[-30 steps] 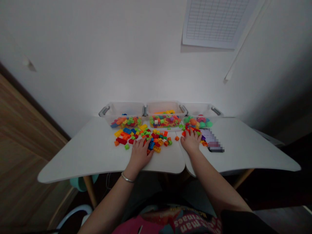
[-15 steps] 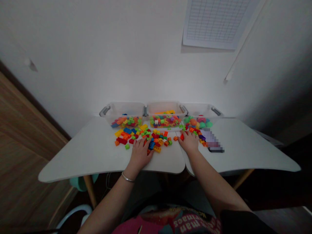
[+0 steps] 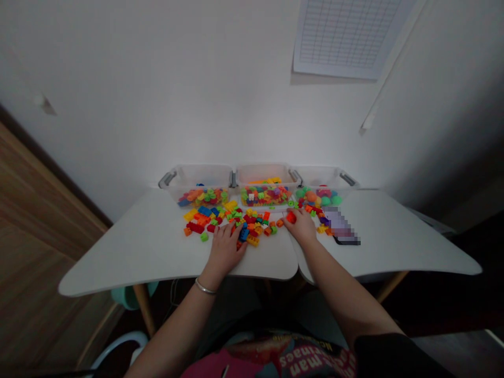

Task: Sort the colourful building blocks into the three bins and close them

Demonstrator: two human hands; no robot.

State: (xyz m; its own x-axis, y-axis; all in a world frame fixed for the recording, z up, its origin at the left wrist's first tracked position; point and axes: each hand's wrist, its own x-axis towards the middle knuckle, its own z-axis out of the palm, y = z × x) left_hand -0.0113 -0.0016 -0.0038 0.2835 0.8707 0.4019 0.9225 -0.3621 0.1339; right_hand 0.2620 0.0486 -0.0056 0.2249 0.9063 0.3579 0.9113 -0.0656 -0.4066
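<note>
Toy building bricks in many colours lie in a loose heap on the white table. At the heap's near side, my left hand has its fingers curled round a blue brick. A yellow brick sits just right of it, close to the thumb; whether they are joined I cannot tell. My right hand pinches a red brick at the heap's right side. Near those fingertips lies a small orange brick. Fingers partly hide both held bricks.
Three clear plastic bins stand along the wall: a left bin and a middle bin with small bricks, a right bin with coloured balls. A phone lies right of my right hand. Two tabletops meet at a seam.
My right hand has shifted slightly left, and the red brick in its fingers shows more fully. My left hand stays in nearly the same place. The whole view has moved a little.
</note>
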